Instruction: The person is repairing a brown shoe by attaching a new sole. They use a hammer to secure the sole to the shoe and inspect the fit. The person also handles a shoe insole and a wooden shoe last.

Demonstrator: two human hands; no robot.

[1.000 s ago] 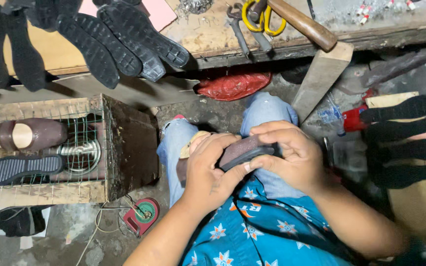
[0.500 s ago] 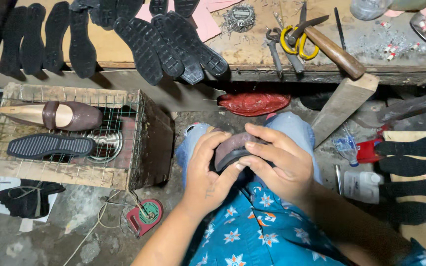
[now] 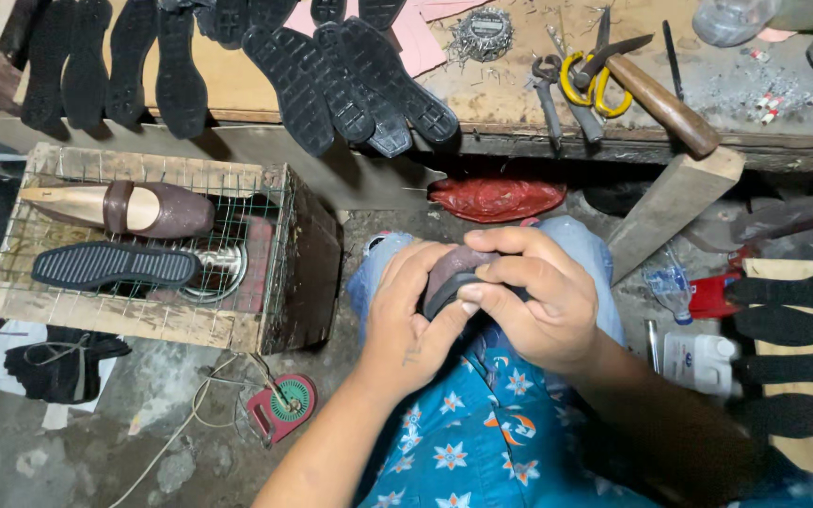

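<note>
Both hands clasp a brown shoe beside a wire-topped crate.

Brown shoe, yellow-handled scissors

Light falls from above and is brightest on the far counter, where the wood looks pale and the yellow-handled scissors catch a small shine. Beneath its edge lies a deep shadow. The floor at near left is dim and grey. The right side sinks almost to black. Focus is sharp at centre; straight edges bow slightly toward the corners.
</note>
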